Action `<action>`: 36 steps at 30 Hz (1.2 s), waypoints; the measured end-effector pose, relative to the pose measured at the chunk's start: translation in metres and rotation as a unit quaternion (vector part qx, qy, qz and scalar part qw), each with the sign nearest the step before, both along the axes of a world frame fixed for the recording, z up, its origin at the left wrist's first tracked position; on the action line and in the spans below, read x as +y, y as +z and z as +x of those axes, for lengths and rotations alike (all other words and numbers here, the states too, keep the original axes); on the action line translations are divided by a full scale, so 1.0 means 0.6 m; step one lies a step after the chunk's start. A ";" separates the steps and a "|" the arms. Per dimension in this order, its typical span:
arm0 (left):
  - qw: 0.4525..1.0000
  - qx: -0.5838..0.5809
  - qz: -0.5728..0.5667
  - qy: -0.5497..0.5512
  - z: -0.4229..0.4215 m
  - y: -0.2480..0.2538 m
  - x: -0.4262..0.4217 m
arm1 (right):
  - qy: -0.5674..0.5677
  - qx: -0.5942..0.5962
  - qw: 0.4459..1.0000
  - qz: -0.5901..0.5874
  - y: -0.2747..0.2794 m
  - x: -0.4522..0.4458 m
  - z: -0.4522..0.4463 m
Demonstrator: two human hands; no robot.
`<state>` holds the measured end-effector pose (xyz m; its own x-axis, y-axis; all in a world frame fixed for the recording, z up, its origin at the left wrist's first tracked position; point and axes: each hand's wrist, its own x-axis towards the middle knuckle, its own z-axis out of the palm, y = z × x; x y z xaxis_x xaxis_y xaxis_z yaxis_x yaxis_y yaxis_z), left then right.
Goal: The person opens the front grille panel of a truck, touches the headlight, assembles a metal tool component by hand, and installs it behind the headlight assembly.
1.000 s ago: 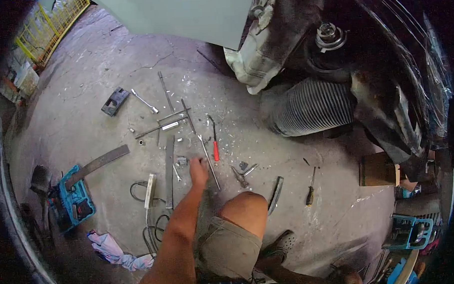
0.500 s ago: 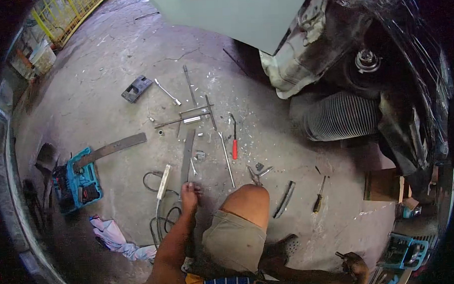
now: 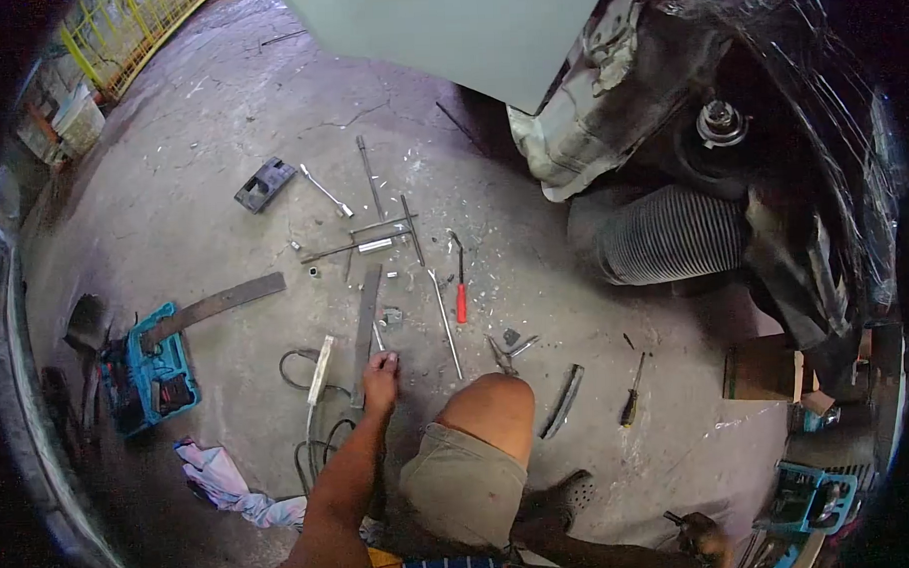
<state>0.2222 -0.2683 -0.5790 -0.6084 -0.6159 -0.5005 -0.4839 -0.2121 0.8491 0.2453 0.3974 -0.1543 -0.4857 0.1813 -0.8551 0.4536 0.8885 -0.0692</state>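
Left hand (image 3: 381,384), the nearer, meets the near end of the wrench (image 3: 378,337) (gripped, I can't tell), which points lengthwise away; right hand (image 3: 701,538) clasps something dark (image 3: 673,518).

From where I stand, the floor (image 3: 276,320) is rough, matt concrete. The small wrench (image 3: 378,337) gleams, smooth metal; the flat bar (image 3: 367,327) looks dull. The red handle (image 3: 461,304) seems glossy plastic — the blue case (image 3: 190,365), plastic too. I see crumpled cloth (image 3: 219,474), matt cardboard (image 3: 761,368), a smooth panel (image 3: 446,39) — and shiny, creased film (image 3: 812,66).
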 end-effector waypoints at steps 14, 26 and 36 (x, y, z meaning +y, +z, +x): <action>0.847 0.298 0.436 0.061 -0.113 0.262 0.070 | -0.048 0.009 0.999 -0.009 0.008 0.028 0.034; 0.800 0.348 0.488 -0.005 -0.115 0.341 0.098 | -0.066 0.062 0.993 -0.072 0.009 0.011 0.021; 0.812 0.340 0.474 -0.023 -0.118 0.371 0.123 | -0.064 0.066 0.995 -0.041 -0.011 0.063 0.071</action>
